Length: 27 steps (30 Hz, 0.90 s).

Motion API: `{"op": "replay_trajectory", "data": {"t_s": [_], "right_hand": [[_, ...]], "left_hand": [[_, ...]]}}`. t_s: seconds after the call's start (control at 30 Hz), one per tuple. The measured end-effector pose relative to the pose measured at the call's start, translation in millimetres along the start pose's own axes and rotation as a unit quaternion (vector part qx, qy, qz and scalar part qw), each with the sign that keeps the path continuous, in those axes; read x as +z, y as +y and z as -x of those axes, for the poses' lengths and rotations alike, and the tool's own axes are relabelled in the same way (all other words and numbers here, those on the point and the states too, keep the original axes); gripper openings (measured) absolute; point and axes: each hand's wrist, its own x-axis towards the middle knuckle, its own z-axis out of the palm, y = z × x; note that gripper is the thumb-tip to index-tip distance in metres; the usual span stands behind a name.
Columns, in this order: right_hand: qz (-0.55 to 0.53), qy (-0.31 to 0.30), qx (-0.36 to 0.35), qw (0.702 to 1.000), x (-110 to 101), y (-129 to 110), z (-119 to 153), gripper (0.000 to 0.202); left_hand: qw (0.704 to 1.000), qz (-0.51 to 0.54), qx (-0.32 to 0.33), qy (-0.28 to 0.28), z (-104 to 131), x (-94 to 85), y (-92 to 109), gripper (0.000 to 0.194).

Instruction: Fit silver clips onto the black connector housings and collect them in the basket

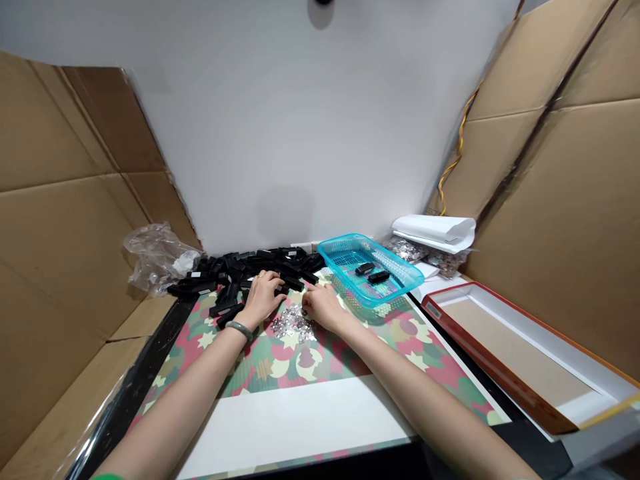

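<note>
My left hand [263,297], with a bangle at its wrist, is at the front of a heap of black plastic pieces [240,270]. Its thumb and fingers close around one small black plastic piece [282,289]. To its right, my right hand [324,307] has its fingers curled together at the edge of a pile of small shiny silver metal parts [293,325]. What those fingertips hold is too small to make out. The silver pile lies between and just in front of both hands, on a camouflage-patterned sheet [270,367].
A blue plastic basket [420,283] behind my right hand holds two black pieces [379,277]. Clear bags of silver parts [407,249] lie under folded white paper [435,230]. At right is an open red-edged box lid [500,360]; cardboard walls flank both sides. A crumpled plastic bag [160,257] lies left.
</note>
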Motion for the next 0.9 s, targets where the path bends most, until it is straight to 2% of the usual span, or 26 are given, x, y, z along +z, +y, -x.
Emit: {"op": "replay_trajectory", "data": {"t_s": [0.13,0.27,0.43,0.63,0.73,0.9], "right_hand": [[-0.026,0.004,0.013,1.000,-5,2,8,0.016],[-0.071,0.028,0.024,0.997,-9,6,16,0.012],[-0.137,0.065,0.044,0.987,-4,18,17,0.012],[-0.230,0.094,0.028,0.968,1,25,17,0.018],[-0.284,0.099,0.016,0.953,3,24,18,0.020],[-0.360,0.104,0.006,0.927,6,22,18,0.018]], "left_hand": [[0.997,-0.056,0.049,-0.008,-4,3.9,5,0.029],[0.995,-0.055,0.089,-0.003,-6,6.2,6,0.021],[0.993,-0.044,0.113,0.005,-2,1.7,3,0.022],[0.990,-0.063,0.129,-0.007,-4,-1.4,-3,0.026],[0.991,-0.049,0.117,0.029,-3,-0.9,-2,0.021],[0.979,0.036,0.123,0.160,10,-7.7,9,0.017]]}}
